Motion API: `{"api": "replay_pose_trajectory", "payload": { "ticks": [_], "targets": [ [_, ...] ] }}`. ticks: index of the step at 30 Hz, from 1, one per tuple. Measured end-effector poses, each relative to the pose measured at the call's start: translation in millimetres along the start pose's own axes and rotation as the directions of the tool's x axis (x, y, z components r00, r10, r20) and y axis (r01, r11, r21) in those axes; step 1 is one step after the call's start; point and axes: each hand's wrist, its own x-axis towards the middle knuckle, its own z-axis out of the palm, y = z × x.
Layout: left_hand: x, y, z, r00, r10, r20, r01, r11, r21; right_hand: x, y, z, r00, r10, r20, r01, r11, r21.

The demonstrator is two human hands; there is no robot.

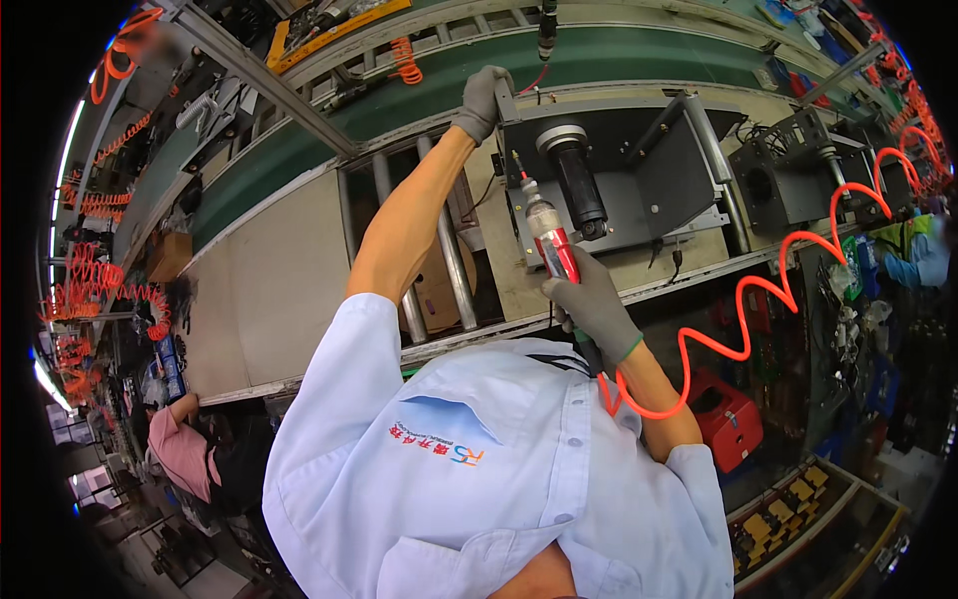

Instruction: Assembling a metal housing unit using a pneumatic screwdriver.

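In a grey glove, my right hand is wrapped around a red and silver air screwdriver. Its bit points away from me, at the left side of a dark metal housing; whether the tip touches a screw I cannot tell. My left hand, also gloved, is closed over the housing's far left corner, by an upright metal edge. Inside the housing stands a black cylinder with a pale round cap. An orange coiled hose runs from the screwdriver's lower end off to the right.
The housing rests on a board over the roller conveyor. Beyond runs a green belt. Another dark metal housing sits at right. A red case is below the bench. At lower left is another person in pink.
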Motion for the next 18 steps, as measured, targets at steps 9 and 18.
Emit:
{"api": "replay_pose_trajectory", "payload": {
  "ticks": [9, 18],
  "targets": [
    [-4, -5, -2, 0.998, -0.008, -0.058, -0.002, 0.985, -0.173, 18, -6, 5, 1.0, 0.012, -0.024, -0.013, 0.999, -0.045],
    [-9, -11, -4, 0.997, 0.011, -0.078, -0.029, 0.973, -0.229, 20, -6, 14, 0.992, 0.119, -0.029, -0.114, 0.986, 0.123]
  ]
}}
